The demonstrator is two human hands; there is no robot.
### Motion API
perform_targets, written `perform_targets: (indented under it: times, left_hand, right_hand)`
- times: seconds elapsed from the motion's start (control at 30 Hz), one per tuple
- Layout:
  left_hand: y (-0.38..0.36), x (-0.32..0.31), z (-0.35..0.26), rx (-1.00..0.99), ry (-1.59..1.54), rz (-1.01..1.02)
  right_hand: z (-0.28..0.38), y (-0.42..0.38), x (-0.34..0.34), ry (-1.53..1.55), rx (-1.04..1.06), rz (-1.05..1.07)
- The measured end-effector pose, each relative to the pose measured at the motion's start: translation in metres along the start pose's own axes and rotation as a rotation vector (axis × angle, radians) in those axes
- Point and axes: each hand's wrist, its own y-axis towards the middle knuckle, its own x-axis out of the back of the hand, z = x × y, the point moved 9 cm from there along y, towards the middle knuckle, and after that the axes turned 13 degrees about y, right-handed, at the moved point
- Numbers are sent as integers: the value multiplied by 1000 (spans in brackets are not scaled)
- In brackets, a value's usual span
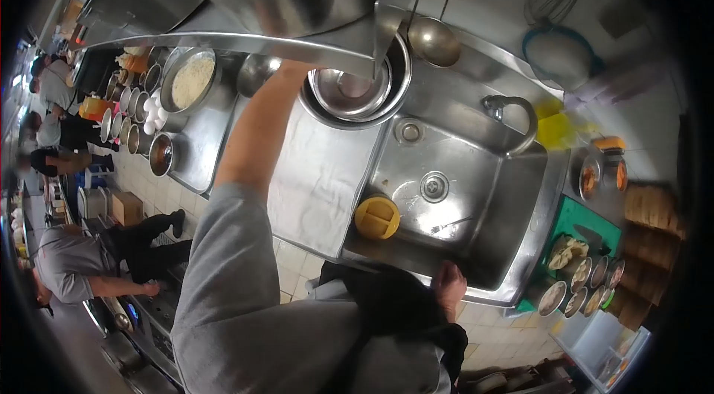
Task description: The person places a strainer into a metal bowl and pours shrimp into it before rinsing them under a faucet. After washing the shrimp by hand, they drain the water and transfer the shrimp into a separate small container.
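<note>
My left arm [256, 134], in a grey sleeve, reaches up toward a stack of steel bowls [349, 93] beside the sink. The hand itself is hidden behind the edge of a steel shelf [245, 41]. My right hand [450, 286] rests on the front rim [405, 259] of the steel sink, fingers curled over the edge. A yellow round lid [377, 217] lies in the basin near that rim. A curved faucet [509, 108] stands at the back of the sink, and a steel ladle [433, 41] hangs above it.
A bowl of pale grated food [192, 80], eggs [154, 115] and several small steel bowls line the counter at left. Filled containers stand by a green board [591, 227] at right. Other people in grey shirts [71, 267] work along the aisle at left.
</note>
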Motion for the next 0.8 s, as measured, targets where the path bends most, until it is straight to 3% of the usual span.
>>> perform_targets:
  times: [0.4, 0.43, 0.53, 0.57, 0.67, 0.8]
  left_hand:
    - [-49, 0, 40, 127, -688, -185]
    - [-53, 7, 38, 183, -402, -147]
    - [-59, 14, 49, 91, -75, -471]
    - [-57, 10, 65, 123, -28, -479]
    - [-94, 22, 86, 368, -378, -511]
    - [-123, 47, 124, 373, -665, -626]
  right_hand:
    - [1, 2, -1, 30, -45, -8]
    - [0, 1, -2, 26, -48, -4]
    - [-2, 2, -4, 35, -38, 7]
    - [-3, 1, -3, 41, -38, 9]
    - [4, 2, 2, 77, 10, -49]
    - [3, 2, 2, 49, -22, -10]
